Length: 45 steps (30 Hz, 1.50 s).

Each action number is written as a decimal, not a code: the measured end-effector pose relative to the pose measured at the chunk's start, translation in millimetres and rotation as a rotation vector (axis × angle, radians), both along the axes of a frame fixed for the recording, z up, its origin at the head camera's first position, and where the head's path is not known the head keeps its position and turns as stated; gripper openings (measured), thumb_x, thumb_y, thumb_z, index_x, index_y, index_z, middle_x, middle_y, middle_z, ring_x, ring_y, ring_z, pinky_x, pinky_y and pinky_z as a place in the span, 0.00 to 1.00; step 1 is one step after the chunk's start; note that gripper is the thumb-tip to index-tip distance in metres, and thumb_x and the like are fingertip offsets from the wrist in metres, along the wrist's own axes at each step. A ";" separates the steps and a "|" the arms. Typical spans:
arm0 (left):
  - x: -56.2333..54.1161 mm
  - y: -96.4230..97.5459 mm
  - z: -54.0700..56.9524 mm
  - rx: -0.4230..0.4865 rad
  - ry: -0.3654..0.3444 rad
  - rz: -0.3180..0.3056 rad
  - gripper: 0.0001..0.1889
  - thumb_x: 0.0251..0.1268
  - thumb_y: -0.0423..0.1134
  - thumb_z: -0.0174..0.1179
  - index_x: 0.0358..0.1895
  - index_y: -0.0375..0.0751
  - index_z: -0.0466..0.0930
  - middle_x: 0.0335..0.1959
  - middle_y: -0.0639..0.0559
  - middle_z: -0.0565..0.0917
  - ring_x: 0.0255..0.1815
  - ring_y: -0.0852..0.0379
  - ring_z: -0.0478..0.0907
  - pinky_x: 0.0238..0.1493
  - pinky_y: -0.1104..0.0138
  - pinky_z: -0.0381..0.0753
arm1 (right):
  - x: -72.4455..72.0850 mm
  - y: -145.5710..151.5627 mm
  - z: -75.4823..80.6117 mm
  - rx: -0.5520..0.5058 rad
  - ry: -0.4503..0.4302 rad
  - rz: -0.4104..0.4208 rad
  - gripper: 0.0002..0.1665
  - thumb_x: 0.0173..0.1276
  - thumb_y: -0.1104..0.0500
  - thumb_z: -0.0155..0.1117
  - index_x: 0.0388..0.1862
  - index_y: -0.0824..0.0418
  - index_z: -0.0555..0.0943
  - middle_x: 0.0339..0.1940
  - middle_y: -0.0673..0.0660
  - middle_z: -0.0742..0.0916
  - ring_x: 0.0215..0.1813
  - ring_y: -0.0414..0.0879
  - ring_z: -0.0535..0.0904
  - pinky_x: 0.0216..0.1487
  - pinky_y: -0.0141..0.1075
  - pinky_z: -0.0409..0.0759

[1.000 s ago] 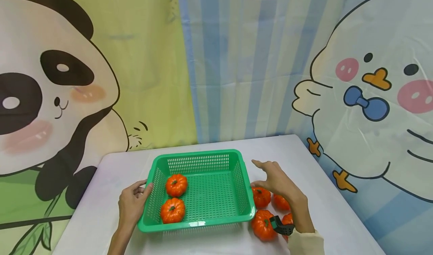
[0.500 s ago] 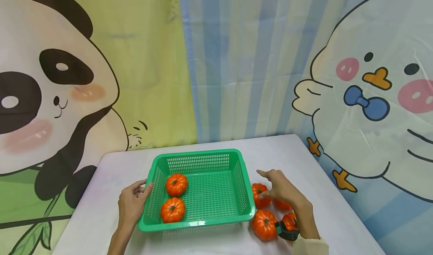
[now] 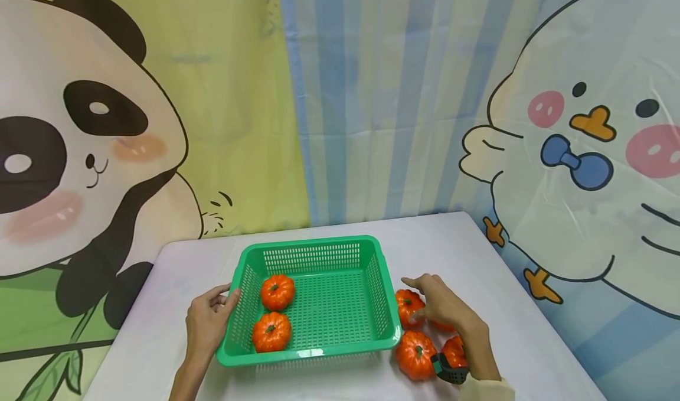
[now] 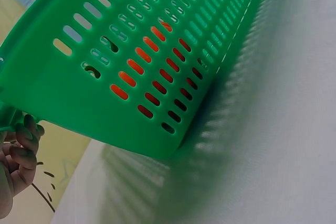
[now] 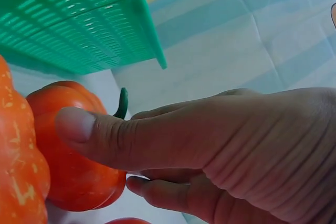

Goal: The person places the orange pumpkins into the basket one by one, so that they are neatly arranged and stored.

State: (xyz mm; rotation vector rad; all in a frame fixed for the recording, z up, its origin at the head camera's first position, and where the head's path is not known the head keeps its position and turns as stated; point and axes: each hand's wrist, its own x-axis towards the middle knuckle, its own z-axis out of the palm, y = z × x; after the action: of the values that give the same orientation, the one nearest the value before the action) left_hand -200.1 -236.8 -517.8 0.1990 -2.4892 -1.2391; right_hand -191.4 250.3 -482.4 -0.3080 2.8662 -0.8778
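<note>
My left hand (image 3: 207, 321) gripped green basket (image 3: 313, 352) by left edge. My right hand (image 3: 448, 306) was spread wide, thumb over orange pumpkin (image 3: 405, 304) on table (image 3: 430, 241), just beside basket's right edge.

The pumpkins (image 3: 271, 332) are orange with green stems (image 5: 122, 104), the basket (image 3: 340, 306) green, the worktop (image 3: 430, 241) white, the curtain (image 3: 366, 111) blue-and-cream striped, the printed panda (image 3: 101, 179) black and white.

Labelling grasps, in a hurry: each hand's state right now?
Left hand: closed, holding the green basket.
Right hand: at an orange pumpkin; whether it grips cannot be told.
</note>
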 end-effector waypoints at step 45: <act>-1.2 -0.2 0.7 0.009 -0.017 0.004 0.22 0.77 0.46 0.71 0.60 0.30 0.89 0.29 0.44 0.89 0.22 0.65 0.77 0.30 0.69 0.74 | 3.0 -4.1 -9.0 0.012 0.055 0.006 0.46 0.43 0.65 0.94 0.66 0.64 0.88 0.59 0.55 0.92 0.59 0.52 0.81 0.71 0.59 0.79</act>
State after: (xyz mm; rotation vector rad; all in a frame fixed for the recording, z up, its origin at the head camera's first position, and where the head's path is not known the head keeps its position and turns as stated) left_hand -201.2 -237.0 -517.1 0.2176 -2.4965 -1.2526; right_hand -188.4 246.2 -491.5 -0.3438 2.9182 -0.8634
